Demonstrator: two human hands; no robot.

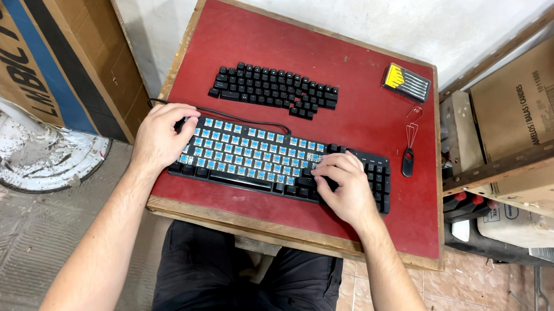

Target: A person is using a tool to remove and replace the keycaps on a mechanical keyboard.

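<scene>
1. Head view, setting: a small red-topped wooden table (374,119) stands against a white wall, with brown cardboard boxes (553,98) on a shelf to the right and a white fan base (38,151) on the tiled floor to the left.

2. Head view, work item: one black mechanical keyboard with exposed blue switches (247,154) lies across the near half of the table. Most of its keycaps are off; those at the right end are fitted.

3. Head view, hands: the left hand (160,135) rests on the keyboard's left end, fingers curled together over the edge, steadying it. The right hand (346,184) lies on the right portion, fingers bent and close together, tips pressing on keys; whether they pinch a cap cannot be told.

4. Judgement on technique: the bracing hand should hold the case flat, and force on any cap should act straight along the switch stem, not sideways.

5. Count:
   - one cluster of loose black keycaps (275,89), behind the keyboard, apart from it;
   - one yellow-and-black flat tool case (407,81), far right corner;
   - one wire keycap puller (411,130);
   - one small black oblong tool (408,162), just right of the keyboard;
   - two hands, one person.
</scene>
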